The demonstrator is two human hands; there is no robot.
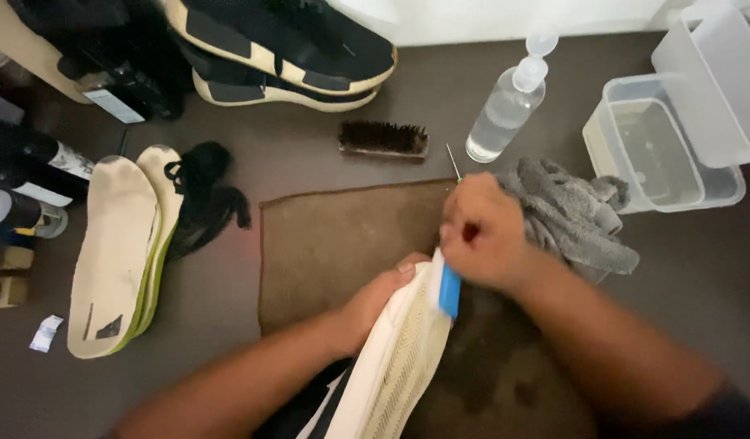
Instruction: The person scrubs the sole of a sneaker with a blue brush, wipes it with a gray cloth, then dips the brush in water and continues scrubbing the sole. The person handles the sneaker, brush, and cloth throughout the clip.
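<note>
My left hand (373, 302) grips a shoe (395, 366) turned sole-up, its cream ribbed sole facing me, over a brown cloth (334, 236). My right hand (482, 230) is closed on a small brush with a blue head (449, 290), whose head presses against the toe end of the sole. A thin metal pick (454, 162) pokes out just above the right hand's knuckles; whether that hand holds it is unclear.
Two pale insoles (119, 256) and black laces (204, 199) lie at left. A wooden bristle brush (383, 138), a clear spray bottle (509, 102), a grey towel (570, 215) and clear plastic tubs (660, 150) sit behind. Another pair of black shoes (285, 53) rests at the top.
</note>
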